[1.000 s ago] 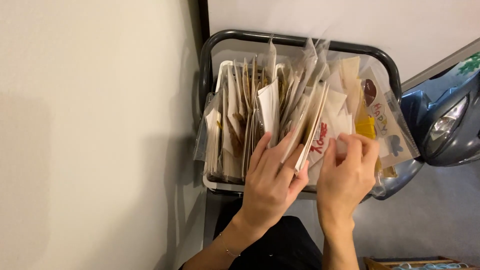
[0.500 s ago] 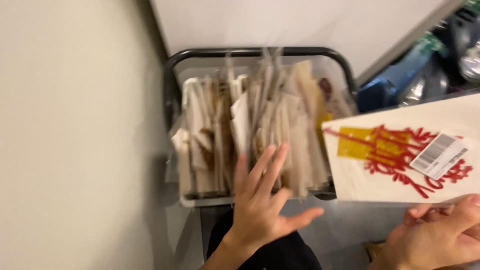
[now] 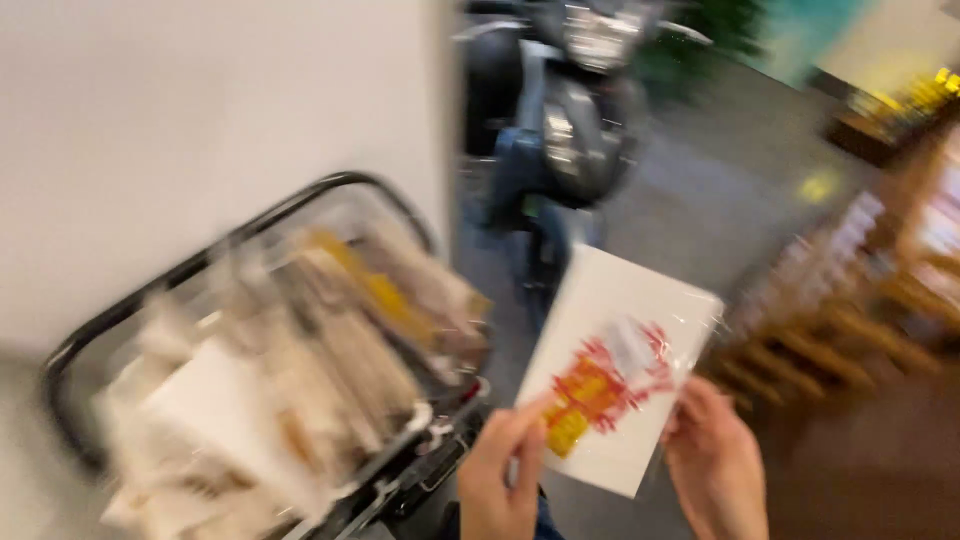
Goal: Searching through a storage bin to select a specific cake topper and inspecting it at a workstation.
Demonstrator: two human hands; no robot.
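**Flat wrapped packet held up between both hands**

A flat white packet (image 3: 618,365) is held in the air in front of the body, to the right of the black-framed basket (image 3: 200,245) and above the grey floor (image 3: 700,200). It is pinched at its lower left edge by the left hand (image 3: 500,480), whose thumb and fingers are closed on it, and it is steadied at its lower right edge by the right hand (image 3: 715,470), whose fingers are curled against the wrapping.

The packet is judged to be light, since it is carried by fingertips alone. It is held tilted without sagging, so a fairly stiff card or thin board inside is likely. A clear glossy film appears to be wrapped around it, with a loose fringe visible past the right edge; that film is likely to be slippery and to crinkle. A hold on the firm edges or corners is judged safer than one on the loose film, and bending should be avoided.

The face is seen as a white rectangle with a red drawn pattern near the middle, a yellow patch low on the left and a small pale label above it. Finer detail is lost to motion blur.

The basket is seen packed with many similar upright packets (image 3: 300,400) in cream, brown and yellow. A parked scooter (image 3: 570,120) is seen behind.
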